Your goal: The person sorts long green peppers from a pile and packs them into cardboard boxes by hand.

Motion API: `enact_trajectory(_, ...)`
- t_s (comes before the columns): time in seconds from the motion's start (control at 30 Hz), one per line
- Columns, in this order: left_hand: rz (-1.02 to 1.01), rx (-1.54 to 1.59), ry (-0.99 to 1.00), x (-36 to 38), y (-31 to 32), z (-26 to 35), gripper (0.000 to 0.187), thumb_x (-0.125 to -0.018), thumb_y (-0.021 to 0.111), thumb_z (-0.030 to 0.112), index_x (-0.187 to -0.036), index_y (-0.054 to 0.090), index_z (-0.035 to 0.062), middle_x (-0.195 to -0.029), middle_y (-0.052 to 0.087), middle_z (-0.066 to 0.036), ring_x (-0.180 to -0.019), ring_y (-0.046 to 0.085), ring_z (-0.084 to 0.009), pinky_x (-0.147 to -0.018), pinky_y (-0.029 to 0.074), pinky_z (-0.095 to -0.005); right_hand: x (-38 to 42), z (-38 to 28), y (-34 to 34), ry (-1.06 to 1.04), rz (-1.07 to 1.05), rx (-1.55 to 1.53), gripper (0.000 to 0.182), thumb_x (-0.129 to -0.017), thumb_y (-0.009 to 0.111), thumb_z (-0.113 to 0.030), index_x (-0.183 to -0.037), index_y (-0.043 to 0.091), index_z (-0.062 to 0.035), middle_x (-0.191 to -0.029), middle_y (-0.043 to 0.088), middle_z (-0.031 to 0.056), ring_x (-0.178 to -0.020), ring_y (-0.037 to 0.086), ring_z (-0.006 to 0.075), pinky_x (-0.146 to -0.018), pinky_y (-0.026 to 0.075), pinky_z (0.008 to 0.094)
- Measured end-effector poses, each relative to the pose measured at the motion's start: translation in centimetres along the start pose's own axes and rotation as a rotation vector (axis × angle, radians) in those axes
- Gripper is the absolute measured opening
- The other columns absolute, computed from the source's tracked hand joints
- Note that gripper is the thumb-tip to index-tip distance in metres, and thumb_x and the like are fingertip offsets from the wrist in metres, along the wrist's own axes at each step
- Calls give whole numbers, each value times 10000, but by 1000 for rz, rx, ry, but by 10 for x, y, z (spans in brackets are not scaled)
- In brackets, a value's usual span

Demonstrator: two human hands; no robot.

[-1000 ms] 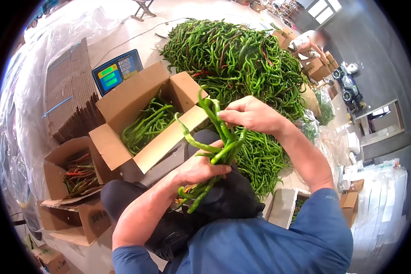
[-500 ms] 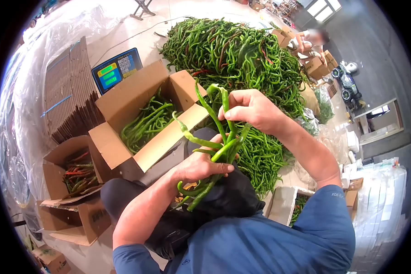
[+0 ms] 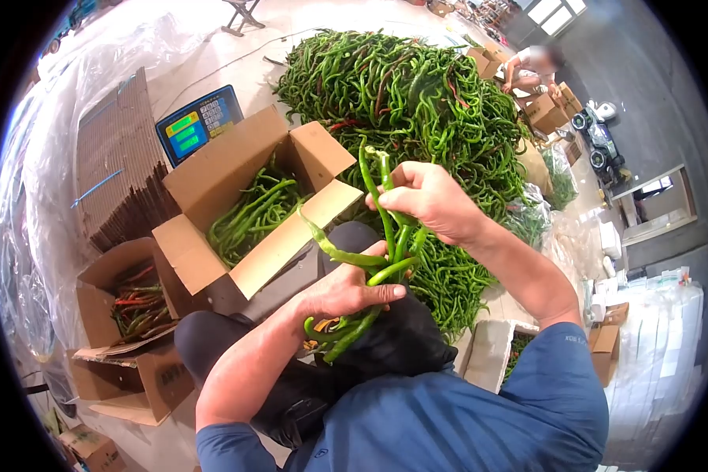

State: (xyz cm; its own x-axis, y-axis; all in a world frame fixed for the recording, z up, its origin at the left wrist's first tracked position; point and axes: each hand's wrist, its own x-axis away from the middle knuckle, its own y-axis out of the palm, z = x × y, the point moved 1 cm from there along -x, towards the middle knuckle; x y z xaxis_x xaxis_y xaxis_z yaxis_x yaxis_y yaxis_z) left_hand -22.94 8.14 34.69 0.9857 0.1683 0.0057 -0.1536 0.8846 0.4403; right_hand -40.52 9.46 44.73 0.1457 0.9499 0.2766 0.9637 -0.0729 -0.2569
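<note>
Long green chili peppers make up a loose bunch held over my lap. My left hand is wrapped round the bunch, with pepper ends sticking out above and below the fist. Higher up, my right hand pinches one or more green peppers at the upper end of the bunch; the exact number is hidden by the fingers. Just left of the hands stands an open cardboard box with green peppers inside. A large heap of green peppers, with some red ones, lies on the floor beyond my right hand.
A digital scale stands behind the box. Flattened cartons are stacked at left, near plastic sheeting. A lower-left box holds red and dark peppers. A foam box sits at my right. Another person crouches at far right beside cartons.
My right hand has shifted slightly left and down. The upright pepper tips it holds stand closer together, while my left hand keeps its grip on the bunch.
</note>
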Motion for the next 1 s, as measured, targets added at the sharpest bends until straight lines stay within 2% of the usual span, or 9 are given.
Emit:
enact_trajectory(0.2, -15, 149, -84, 2, 1, -1, 616, -910, 717, 356, -1393, 443, 91, -1214, 583, -63, -1018, 580, -166, -828, 543, -348, -2, 6, 10, -77, 26, -100, 200, -868, 687, -53, -1024, 603, 40, -898, 685, 99, -811, 663, 155, -793, 532, 286)
enact_trajectory(0.33, -12, 356, -63, 4, 4, 1, 572, -932, 670, 433, -1334, 488, 69, -1168, 596, -56, -970, 598, -154, -797, 547, -337, 2, -13, 3, -128, 95, -146, 128, -945, 635, -99, -1010, 609, 8, -841, 679, 71, -734, 642, 126, -708, 513, 247)
enact_trajectory(0.53, -63, 583, -53, 4, 4, -6, 496, -921, 692, 344, -1274, 524, 38, -1160, 598, -81, -970, 623, -200, -796, 561, -374, 3, -23, -23, -323, 221, -169, 172, -1001, 585, -183, -944, 598, -22, -759, 642, 36, -625, 590, 104, -606, 491, 231)
enact_trajectory(0.6, -63, 627, -38, -1, 1, -13, 377, -894, 670, 162, -1219, 531, 29, -1160, 594, -129, -957, 631, -228, -786, 573, -393, 4, -30, -35, -385, 299, -191, 173, -1004, 577, -183, -944, 602, -22, -756, 640, 39, -615, 588, 107, -590, 489, 233)
enact_trajectory(0.67, -64, 604, 7, -1, -2, -15, 324, -875, 639, 76, -1177, 533, 25, -1160, 590, -153, -953, 633, -239, -782, 577, -399, 5, -37, -52, -458, 379, -144, 202, -1006, 548, -138, -1075, 600, 44, -777, 636, 89, -662, 605, 164, -609, 511, 269)
enact_trajectory(0.73, -11, 613, 27, -3, -2, -12, 308, -824, 635, 32, -1112, 529, 33, -1154, 594, -178, -954, 639, -253, -807, 575, -407, 10, -41, -72, -535, 415, -208, 171, -1002, 568, -173, -988, 613, -9, -775, 652, 81, -645, 624, 153, -616, 533, 261)
enact_trajectory(0.8, 14, 636, 40, -6, -5, -13, 308, -840, 607, -16, -1129, 513, 30, -1161, 584, -178, -953, 635, -255, -805, 578, -401, 21, -44, -88, -585, 495, -283, 184, -1003, 564, -168, -1016, 608, 10, -800, 659, 103, -660, 634, 182, -633, 550, 300)
enact_trajectory(0.83, 49, 587, 25, -6, -3, -11, 279, -821, 631, 33, -1085, 541, 33, -1151, 588, -171, -961, 635, -244, -812, 571, -411, 27, -40, -97, -595, 498, -364, 194, -1003, 561, -163, -1040, 600, 23, -827, 667, 121, -692, 647, 203, -657, 558, 336)
enact_trajectory(1.0, 76, 535, 0, -10, -1, -11, 285, -839, 650, 15, -1099, 533, 35, -1149, 589, -173, -959, 636, -241, -827, 571, -398, 55, 3, -90, -440, 376, -439, 166, -1009, 548, -168, -1079, 594, -24, -911, 690, 148, -830, 680, 242, -785, 546, 344)
